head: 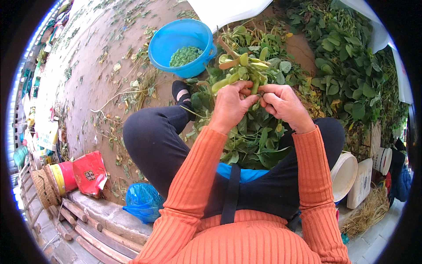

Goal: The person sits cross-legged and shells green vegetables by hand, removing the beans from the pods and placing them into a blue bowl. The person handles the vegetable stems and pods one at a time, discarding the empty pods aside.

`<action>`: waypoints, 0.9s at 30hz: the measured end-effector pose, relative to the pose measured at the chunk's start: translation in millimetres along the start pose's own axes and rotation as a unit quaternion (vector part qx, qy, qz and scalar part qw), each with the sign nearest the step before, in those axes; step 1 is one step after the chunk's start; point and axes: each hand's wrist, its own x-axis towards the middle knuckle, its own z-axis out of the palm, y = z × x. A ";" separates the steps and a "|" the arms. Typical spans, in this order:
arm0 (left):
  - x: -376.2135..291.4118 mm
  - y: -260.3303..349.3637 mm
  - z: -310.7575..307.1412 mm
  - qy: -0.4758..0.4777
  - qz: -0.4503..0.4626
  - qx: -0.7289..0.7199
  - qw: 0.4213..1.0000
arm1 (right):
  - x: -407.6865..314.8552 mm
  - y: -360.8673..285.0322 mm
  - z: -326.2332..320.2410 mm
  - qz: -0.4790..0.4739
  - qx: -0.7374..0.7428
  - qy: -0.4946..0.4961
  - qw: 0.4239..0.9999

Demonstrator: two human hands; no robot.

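Between my knees I hold up a leafy bean plant with plump green pods (243, 71), which look like soybean pods. My left hand (232, 104) is closed around its stem and some pods. At the same cluster, the fingertips of my right hand (283, 105) pinch a pod, partly hidden behind the fingers. Stripped stems and leaves (254, 142) lie heaped under both hands. Beyond my left foot stands a blue plastic basin (158, 43), with shelled green beans (185, 56) in its bottom.
A large pile of leafy plants (352, 76) lies to the right. White buckets (344, 175) and a white jerrycan (360, 184) stand by my right knee. Near my left side are a blue plastic bag (142, 199), wooden poles (99, 237) and a red bag (90, 173). Leaves litter the dirt ground (99, 76).
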 end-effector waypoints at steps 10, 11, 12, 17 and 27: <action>0.7 0.3 -0.6 0.008 0.020 0.069 0.997 | 2.6 1.5 0.4 0.006 -0.013 0.010 1.000; 0.8 -0.5 0.0 0.010 0.020 0.071 0.997 | 3.1 2.8 -0.5 0.006 -0.015 0.010 1.000; 0.9 -1.7 0.6 0.012 0.020 0.073 0.997 | 3.7 3.9 -1.0 0.006 -0.016 0.009 1.000; 0.7 -2.0 -0.5 0.005 0.009 0.075 0.997 | 8.0 10.0 0.2 -0.024 -0.066 0.011 0.997; 7.9 -19.7 -2.6 -0.026 -0.020 -0.061 0.998 | 9.6 10.1 0.2 -0.126 -0.217 0.034 0.967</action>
